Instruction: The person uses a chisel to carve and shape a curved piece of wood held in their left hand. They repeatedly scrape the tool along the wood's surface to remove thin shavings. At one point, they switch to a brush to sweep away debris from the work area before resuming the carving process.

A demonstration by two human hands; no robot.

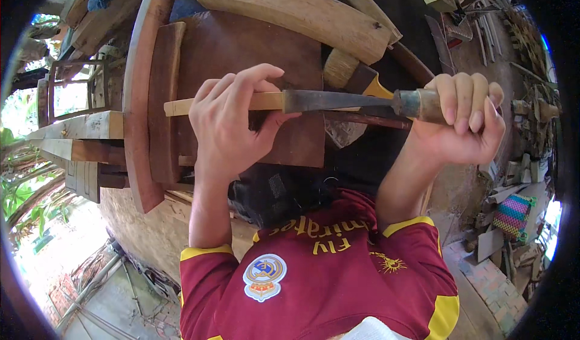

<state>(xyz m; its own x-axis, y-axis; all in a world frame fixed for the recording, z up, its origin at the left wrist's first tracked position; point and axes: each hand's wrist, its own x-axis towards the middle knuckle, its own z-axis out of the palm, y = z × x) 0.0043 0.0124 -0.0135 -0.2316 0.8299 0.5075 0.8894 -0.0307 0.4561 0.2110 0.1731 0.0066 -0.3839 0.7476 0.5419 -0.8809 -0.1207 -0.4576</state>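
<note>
My right hand is closed round the worn wooden handle of a chisel. The dark blade points left and widens toward its cutting end. A thin pale wooden strip lies in line with the blade and meets its broad end; whether they overlap I cannot tell. My left hand grips this strip, thumb below and fingers over it, close to the blade's end. The strip's other end sticks out to the left of my knuckles. Both hands are raised in front of my chest, over a brown board.
A thick curved timber lies beyond my hands. Two upright shaped wooden pieces stand to the left, beside stacked planks. Beyond the blade are a round wooden block and a yellow piece. A woven coloured basket sits far right.
</note>
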